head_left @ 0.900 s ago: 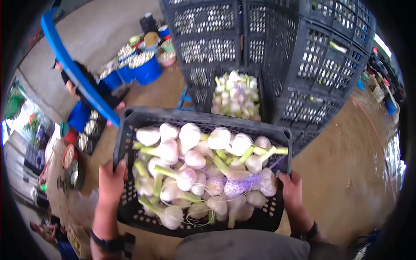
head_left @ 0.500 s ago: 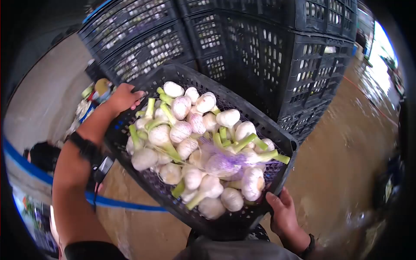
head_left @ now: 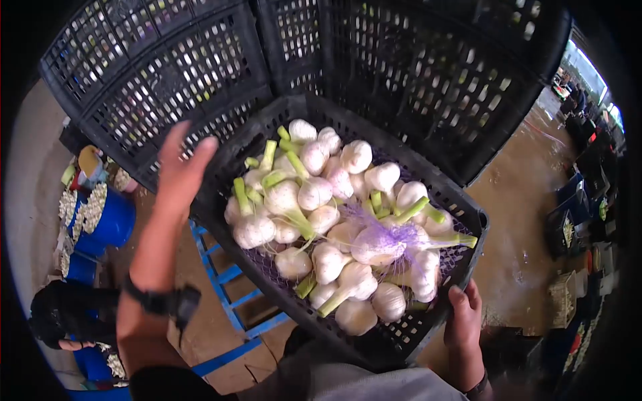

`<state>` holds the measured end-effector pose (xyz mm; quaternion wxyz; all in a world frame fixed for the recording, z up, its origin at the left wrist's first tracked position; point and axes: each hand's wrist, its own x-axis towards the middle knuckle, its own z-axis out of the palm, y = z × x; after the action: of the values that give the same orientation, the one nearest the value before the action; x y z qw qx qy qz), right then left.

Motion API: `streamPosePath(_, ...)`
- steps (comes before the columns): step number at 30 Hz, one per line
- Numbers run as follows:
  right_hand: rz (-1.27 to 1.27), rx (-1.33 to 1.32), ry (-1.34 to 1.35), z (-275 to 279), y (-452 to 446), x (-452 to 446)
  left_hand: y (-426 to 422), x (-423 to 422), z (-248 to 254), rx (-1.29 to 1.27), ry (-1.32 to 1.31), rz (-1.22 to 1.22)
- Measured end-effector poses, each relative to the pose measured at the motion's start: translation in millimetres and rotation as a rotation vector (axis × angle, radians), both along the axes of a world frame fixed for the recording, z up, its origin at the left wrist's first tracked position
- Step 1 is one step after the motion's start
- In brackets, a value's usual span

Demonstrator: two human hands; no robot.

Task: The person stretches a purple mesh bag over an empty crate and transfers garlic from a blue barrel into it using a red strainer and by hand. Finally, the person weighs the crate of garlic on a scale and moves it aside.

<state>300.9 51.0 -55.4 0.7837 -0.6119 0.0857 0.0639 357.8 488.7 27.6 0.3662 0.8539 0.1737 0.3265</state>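
A black plastic crate [head_left: 231, 262] is tilted in front of my body, with white and purple-tinged garlic bulbs [head_left: 315, 194] on short green stems inside. Purple netting [head_left: 388, 242] lies over some of the bulbs. My right hand [head_left: 464, 317] grips the crate's near right corner, thumb on the rim and the other fingers partly hidden. Beyond the crate's left end, my left hand [head_left: 184, 164] is raised, slightly blurred, with thumb and fingers apart and nothing in it.
Stacked black crates [head_left: 414, 87] rise right behind the held crate, pale bulbs showing through their slots. On the left are a blue pallet [head_left: 231, 275], blue tubs [head_left: 115, 217] of white pieces and a person in dark clothing [head_left: 70, 311]. More containers [head_left: 568, 220] line the right side.
My left hand has let go of the crate's far left corner and opened. The crate now appears further right and nearer the stack, with my right hand still on it.
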Motion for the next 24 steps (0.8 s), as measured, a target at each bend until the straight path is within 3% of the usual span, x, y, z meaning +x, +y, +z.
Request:
streamPosePath(2, -0.173, -0.133, -0.098, -24.6, -12.9, 1.7, -27.2, -39.4, -17.8, -0.401, -0.300, -0.033)
streamPosePath(4, -0.103, 0.234, 0.025, 14.1, 5.8, 19.5, -64.9, -61.6, -39.7, -0.730, -0.237, 0.129)
streamPosePath(5, -0.102, 0.234, 0.037, 17.9, 6.5, 26.1, -61.5, -62.5, -58.4, -1.012, -0.201, -0.028)
streamPosePath(6, 0.064, 0.242, 0.147, 20.8, 5.5, 30.9, -59.0, -63.6, -74.9, -1.291, -0.166, -0.193)
streamPosePath(7, 0.229, 0.250, 0.253, 23.6, 4.2, 35.6, -76.3, -59.9, -65.4, -1.416, -0.125, -0.208)
streamPosePath(10, 0.194, 0.188, 0.384, 24.2, 3.4, 44.4, -61.5, -54.5, -85.7, -1.480, -0.171, -0.320)
streamPosePath(14, 0.229, 0.164, 0.387, 27.4, -1.8, 40.1, -60.2, -53.8, -96.1, -1.419, -0.327, -0.185)
streamPosePath(16, 0.124, 0.123, 0.340, 17.0, -1.7, 38.1, -73.7, -51.6, -87.6, -1.318, -0.456, -0.208)
streamPosePath(17, 0.080, 0.120, 0.308, 20.0, 2.9, 34.8, -77.0, -50.2, -82.5, -1.313, -0.460, -0.101)
streamPosePath(24, -0.010, 0.096, 0.236, 43.1, 22.7, 20.5, -64.0, -39.4, -57.9, -1.322, -0.534, -0.312)
